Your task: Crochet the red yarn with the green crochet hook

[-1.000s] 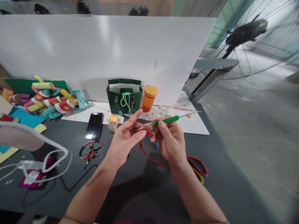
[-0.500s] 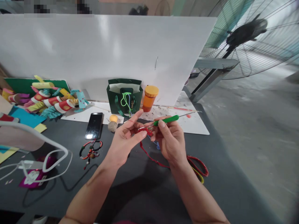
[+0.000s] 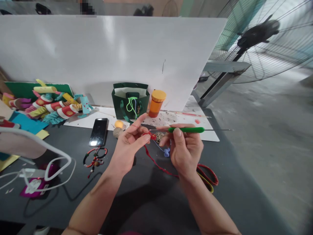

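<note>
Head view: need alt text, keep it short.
A person's right hand holds a green-handled crochet hook level, its thin shaft reaching a small knotted piece of red cord pinched by the left hand. A smartphone and beaded bracelet lie on the dark table, with a green paper bag beyond.

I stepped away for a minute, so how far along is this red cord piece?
Done: a beaded cord loop lies on the table, looking finished. In hand: the right hand holds a green crochet hook by a small red knotted piece, pinched by the left hand. Left: a long red cord trails loose, so it looks early on.
</note>
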Motion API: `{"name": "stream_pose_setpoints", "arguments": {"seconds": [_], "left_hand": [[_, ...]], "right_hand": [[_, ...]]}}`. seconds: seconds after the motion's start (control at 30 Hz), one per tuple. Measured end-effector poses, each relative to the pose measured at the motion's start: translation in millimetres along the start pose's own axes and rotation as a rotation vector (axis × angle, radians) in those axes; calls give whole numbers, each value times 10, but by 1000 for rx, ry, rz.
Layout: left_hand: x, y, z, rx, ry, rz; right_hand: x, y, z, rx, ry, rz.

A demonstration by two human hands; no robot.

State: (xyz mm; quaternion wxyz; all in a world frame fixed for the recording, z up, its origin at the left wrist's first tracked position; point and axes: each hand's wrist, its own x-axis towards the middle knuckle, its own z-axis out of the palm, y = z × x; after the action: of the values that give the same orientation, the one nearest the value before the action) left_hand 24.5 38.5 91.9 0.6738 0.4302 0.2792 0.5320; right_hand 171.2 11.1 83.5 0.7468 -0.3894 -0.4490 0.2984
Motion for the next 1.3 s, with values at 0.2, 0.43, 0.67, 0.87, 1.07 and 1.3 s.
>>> {"name": "stream_pose_setpoints", "arguments": {"seconds": [0.2, 0.43, 0.67, 0.87, 1.07, 1.3], "left_hand": [[-8, 65, 31, 5, 11, -27], [-10, 66, 22, 20, 17, -27], [-10, 71, 31, 10, 6, -31], [-11, 77, 33, -1, 5, -24], [-15, 58, 14, 15, -15, -10], [-30, 73, 9, 62, -13, 0]], "right_hand": [[10, -52, 6, 17, 24, -2], [-1, -53, -12, 56, -37, 2], [6, -43, -16, 57, -46, 19], [10, -52, -18, 39, -51, 5], [11, -59, -20, -1, -52, 32], [11, -65, -15, -7, -46, 46]]}}
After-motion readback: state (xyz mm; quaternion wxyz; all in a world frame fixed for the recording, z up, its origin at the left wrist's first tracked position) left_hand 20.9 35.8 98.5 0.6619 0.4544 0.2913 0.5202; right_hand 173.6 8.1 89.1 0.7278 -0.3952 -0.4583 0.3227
